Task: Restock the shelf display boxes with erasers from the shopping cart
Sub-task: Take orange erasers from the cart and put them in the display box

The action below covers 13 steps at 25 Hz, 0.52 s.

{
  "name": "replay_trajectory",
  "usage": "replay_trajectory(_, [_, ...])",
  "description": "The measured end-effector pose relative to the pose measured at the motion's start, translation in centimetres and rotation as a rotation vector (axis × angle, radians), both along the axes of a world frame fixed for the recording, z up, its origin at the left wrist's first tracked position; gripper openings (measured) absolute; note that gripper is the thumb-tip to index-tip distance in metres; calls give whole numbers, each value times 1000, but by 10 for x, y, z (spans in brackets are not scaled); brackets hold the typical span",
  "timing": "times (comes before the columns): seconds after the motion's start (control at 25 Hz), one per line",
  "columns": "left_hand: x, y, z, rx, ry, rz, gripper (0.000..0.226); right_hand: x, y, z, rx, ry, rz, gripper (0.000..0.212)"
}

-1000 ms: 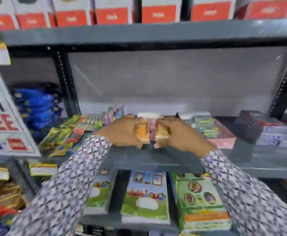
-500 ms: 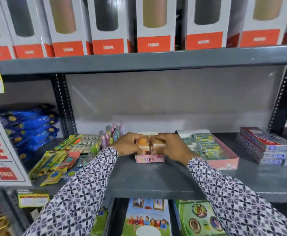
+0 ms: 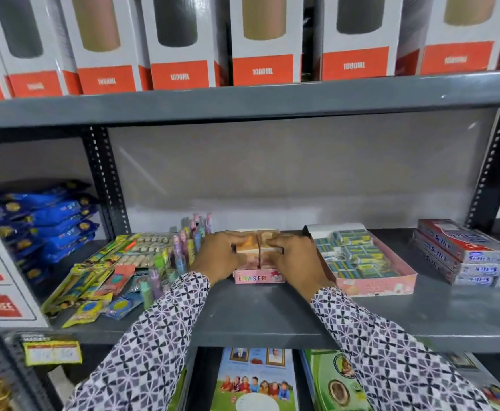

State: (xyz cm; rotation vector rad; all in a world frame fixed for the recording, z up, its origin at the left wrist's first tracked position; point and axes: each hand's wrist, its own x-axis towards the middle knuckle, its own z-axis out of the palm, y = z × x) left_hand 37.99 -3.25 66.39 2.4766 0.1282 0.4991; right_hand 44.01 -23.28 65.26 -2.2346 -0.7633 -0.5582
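Note:
A small pink display box marked ERASER (image 3: 257, 277) stands on the grey middle shelf (image 3: 272, 315). Stacks of orange and cream erasers (image 3: 257, 246) rise out of it. My left hand (image 3: 219, 256) presses on the left stack and my right hand (image 3: 296, 259) on the right stack, fingertips nearly meeting on top. Just to the right lies a wider pink display box (image 3: 373, 281) holding several blue-green wrapped erasers. The shopping cart is out of view.
Pens and carded stationery (image 3: 118, 268) crowd the shelf to the left. Stacked red and silver boxes (image 3: 465, 256) sit at the right. Bottle cartons marked 1000ML (image 3: 260, 40) line the shelf above. Books (image 3: 254, 381) fill the shelf below.
My hands carried the erasers away from the shelf edge and down into the ERASER box. The camera tilted up, showing more of the upper shelf.

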Motion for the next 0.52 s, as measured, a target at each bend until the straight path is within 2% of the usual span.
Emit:
replay_trajectory(0.32, [-3,-4,-2,108,32,20,57,-6,-1,-7,-4,-125,15,23])
replay_trajectory(0.4, [-10,-6,3,123,44,9,60,-11,-4,-3,-44,-115,27,28])
replay_trajectory(0.52, [-39,-14,10,117,-39,33,68,-28,-11,4,-97,-53,37,51])
